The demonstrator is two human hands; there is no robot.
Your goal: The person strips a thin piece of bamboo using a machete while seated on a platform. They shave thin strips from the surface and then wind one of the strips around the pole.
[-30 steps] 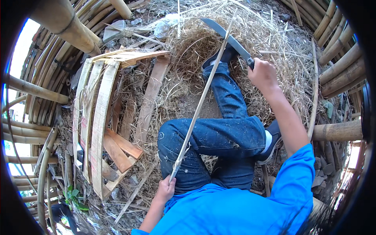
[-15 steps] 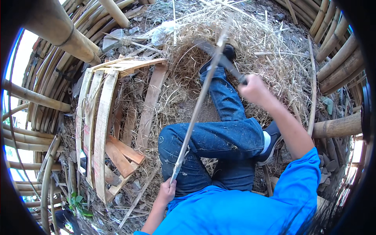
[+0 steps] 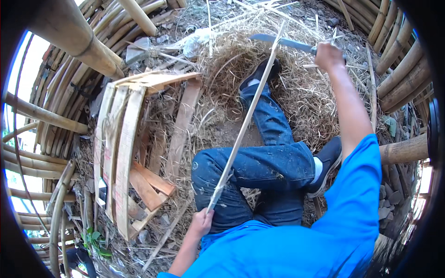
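Observation:
A long, pale bamboo strip (image 3: 244,127) slants across my bent legs, its far end beyond my shoe. Close to my lap, my left hand (image 3: 202,222) is closed around the strip's near end. My right hand (image 3: 329,56), far out to the right, grips the dark handle of a machete (image 3: 289,44). The machete's blade points left and meets the strip near its far tip in the picture; whether they touch I cannot tell. Thin curled shavings (image 3: 310,99) lie heaped under and around my foot.
A slatted wooden crate (image 3: 124,153) lies at my left, loose boards inside it. Bamboo poles (image 3: 85,44) stand at the left and more bamboo (image 3: 408,83) at the right. A clear plastic bag (image 3: 197,41) and stones (image 3: 139,50) lie at the back. A green plant (image 3: 96,242) grows low left.
My right hand with the machete has moved away from me and to the right, out along the strip. The strip's far end has shifted slightly right; my left hand still holds it.

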